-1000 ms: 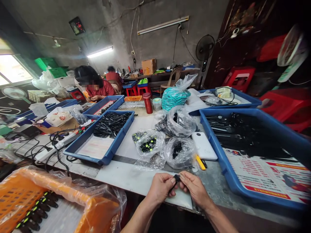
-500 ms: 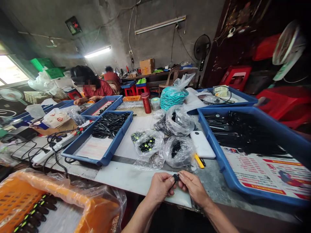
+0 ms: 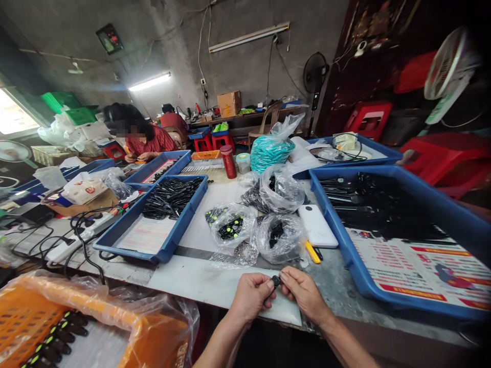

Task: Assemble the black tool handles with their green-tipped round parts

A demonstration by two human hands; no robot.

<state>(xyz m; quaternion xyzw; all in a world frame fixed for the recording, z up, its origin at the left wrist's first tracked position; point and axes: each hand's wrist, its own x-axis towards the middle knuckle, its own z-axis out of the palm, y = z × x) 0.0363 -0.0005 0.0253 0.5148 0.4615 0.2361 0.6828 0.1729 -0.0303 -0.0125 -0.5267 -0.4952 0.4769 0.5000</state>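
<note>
Between my hands, over the white board [image 3: 215, 286] at the table's front edge, is a small black part [image 3: 275, 280]. My left hand [image 3: 253, 296] pinches it between thumb and fingers. My right hand [image 3: 301, 294] is closed at the part's right side, its fingertips pressed together; what they hold is too small to make out. Just beyond lie an open plastic bag of black pieces [image 3: 276, 234] and a bag of black pieces with yellow-green dots [image 3: 231, 227]. A yellow-handled tool [image 3: 312, 252] is beside a white phone [image 3: 317, 226].
Blue trays of black parts stand left [image 3: 168, 248] and right [image 3: 353, 250]. An orange crate [image 3: 148, 327] with plastic film is at the lower left. Farther back are a red jar [image 3: 228, 162], a bag of teal pieces [image 3: 271, 152] and a person in red [image 3: 151, 145].
The view has shifted slightly. Both hands stay together around the black part, with almost no change in their grip. The person across the table has raised a hand a little.
</note>
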